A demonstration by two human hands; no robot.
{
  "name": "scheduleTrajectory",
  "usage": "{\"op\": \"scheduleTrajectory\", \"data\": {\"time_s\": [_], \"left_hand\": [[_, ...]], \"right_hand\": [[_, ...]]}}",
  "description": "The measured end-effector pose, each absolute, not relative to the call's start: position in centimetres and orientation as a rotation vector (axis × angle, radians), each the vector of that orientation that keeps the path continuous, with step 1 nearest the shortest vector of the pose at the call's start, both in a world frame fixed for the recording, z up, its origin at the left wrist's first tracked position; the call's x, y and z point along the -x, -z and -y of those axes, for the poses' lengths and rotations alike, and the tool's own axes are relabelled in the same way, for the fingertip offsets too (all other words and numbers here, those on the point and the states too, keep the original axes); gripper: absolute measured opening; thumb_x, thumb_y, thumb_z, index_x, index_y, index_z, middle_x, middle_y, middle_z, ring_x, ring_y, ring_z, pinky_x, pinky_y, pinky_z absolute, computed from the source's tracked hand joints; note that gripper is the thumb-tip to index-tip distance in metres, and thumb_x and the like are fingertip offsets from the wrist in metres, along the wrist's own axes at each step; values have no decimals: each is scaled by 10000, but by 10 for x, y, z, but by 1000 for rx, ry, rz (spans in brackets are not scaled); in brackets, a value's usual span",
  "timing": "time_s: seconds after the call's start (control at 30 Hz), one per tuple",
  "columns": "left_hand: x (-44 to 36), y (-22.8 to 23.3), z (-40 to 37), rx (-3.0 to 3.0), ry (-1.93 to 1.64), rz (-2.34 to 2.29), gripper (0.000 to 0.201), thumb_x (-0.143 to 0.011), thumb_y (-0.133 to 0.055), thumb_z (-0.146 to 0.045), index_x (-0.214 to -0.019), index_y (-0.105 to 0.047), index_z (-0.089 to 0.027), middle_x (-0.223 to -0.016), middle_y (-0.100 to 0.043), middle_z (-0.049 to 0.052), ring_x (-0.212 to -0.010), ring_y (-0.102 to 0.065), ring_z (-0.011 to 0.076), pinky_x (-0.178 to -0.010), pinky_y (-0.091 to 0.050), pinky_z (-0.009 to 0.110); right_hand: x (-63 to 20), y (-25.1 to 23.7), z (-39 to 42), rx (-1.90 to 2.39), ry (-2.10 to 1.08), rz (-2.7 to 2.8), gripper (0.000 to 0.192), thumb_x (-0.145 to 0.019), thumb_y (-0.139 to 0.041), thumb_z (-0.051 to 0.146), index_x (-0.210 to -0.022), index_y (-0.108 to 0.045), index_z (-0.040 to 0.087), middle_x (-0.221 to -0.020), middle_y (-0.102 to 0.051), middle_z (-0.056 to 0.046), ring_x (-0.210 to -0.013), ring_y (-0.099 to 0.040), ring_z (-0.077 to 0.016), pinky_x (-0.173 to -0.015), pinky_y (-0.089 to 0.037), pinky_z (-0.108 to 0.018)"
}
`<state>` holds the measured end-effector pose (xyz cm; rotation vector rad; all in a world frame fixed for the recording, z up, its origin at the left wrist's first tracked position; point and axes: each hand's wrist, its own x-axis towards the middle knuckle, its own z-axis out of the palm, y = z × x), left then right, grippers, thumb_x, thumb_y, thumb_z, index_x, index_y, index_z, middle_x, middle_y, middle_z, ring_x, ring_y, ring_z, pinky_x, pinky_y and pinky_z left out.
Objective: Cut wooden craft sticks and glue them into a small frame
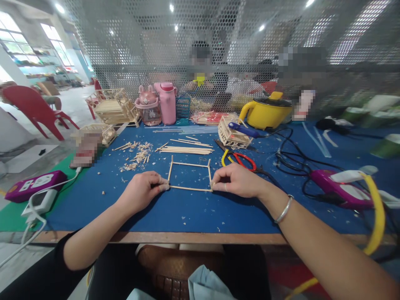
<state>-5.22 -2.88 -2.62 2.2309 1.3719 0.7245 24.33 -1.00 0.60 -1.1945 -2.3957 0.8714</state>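
Note:
A rectangular frame of thin wooden sticks [190,188] lies on the blue table mat, with short ends sticking out at its far corners. My left hand [142,191] pinches the near left corner between thumb and fingers. At the near right corner, my right hand [236,181] is closed in a pinch as well; a bracelet circles that wrist. Just beyond the frame lie loose wooden sticks [187,150] in a row. Broken stick bits [140,154] are heaped to their left. Red-handled pliers [245,161] and a yellow-handled tool [225,158] lie behind my right hand.
A blue glue gun [242,130] rests on a small wooden model [229,135]. Behind stand a yellow pot [268,113], a pink flask [168,104] and a clear pink bottle [149,109]. Dark cables [283,156] and a purple power strip [340,189] lie right, a phone [87,148] left.

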Motion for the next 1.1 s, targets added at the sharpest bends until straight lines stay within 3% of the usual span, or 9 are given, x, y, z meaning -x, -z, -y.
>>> {"op": "scheduleTrajectory", "data": {"time_s": [0.17,0.33,0.43,0.6,0.7,0.83,0.9,0.97,1.1], "left_hand": [[56,24,31,-2071,-739,-1401,217,-756,-649,-394,-886,-715,-234,-886,-712,11,-829,-641,168,-782,-477,267],[62,22,34,-1950,-723,-1371,559,-684,-711,-401,-1192,-561,-223,-873,-674,1,-785,-608,149,-761,-478,278],[64,20,31,-1886,-736,-1306,645,-656,-731,-381,-1224,-489,-193,-856,-652,2,-756,-600,139,-744,-486,278],[61,10,29,-2028,-645,-1427,189,-770,-594,-336,-884,-622,-188,-805,-670,17,-743,-610,158,-714,-466,283],[58,7,31,-2142,-626,-1551,134,-792,-545,-291,-751,-629,-195,-814,-684,23,-769,-609,173,-719,-446,288],[56,9,36,-2079,-685,-1547,76,-750,-592,-261,-766,-553,-198,-774,-672,-3,-676,-587,147,-629,-440,256],[56,12,40,-2053,-729,-1516,142,-737,-601,-227,-865,-544,-201,-802,-680,-8,-669,-585,139,-639,-449,254],[55,15,44,-2022,-798,-1506,353,-732,-598,-185,-1076,-518,-206,-866,-698,-6,-736,-607,145,-721,-463,270],[45,27,54,-1847,-1021,-1628,720,-734,-591,-128,-1384,-291,-206,-927,-713,-1,-878,-625,160,-861,-443,303]], "right_hand": [[-246,-2,7,1182,-972,2363,206,-728,-648,347,-787,-692,154,-741,-688,-26,-668,-614,-128,-662,-476,-245],[-245,-4,8,1222,-1134,2258,357,-652,-714,368,-919,-645,142,-669,-603,14,-581,-541,-94,-550,-437,-217],[-242,-5,10,1224,-1103,2276,341,-654,-706,347,-917,-617,148,-677,-590,17,-582,-534,-92,-534,-425,-211],[-244,-3,6,1161,-935,2337,174,-688,-608,198,-858,-599,162,-700,-588,10,-616,-537,-100,-579,-448,-218],[-246,-6,8,1084,-670,2277,150,-693,-545,130,-828,-601,166,-720,-616,-6,-627,-550,-109,-598,-455,-225],[-227,-25,28,962,-258,2028,191,-726,-513,91,-867,-602,184,-762,-630,-13,-647,-566,-119,-592,-450,-224],[-204,-38,40,873,-199,2121,214,-742,-493,69,-872,-616,187,-800,-640,-20,-668,-567,-119,-615,-449,-227],[-175,-47,43,843,-219,2306,281,-738,-483,43,-928,-638,179,-866,-658,-34,-701,-570,-122,-671,-453,-241],[-125,-45,22,996,-322,2412,305,-745,-473,22,-931,-678,151,-899,-696,-54,-791,-607,-145,-765,-454,-267]]}}
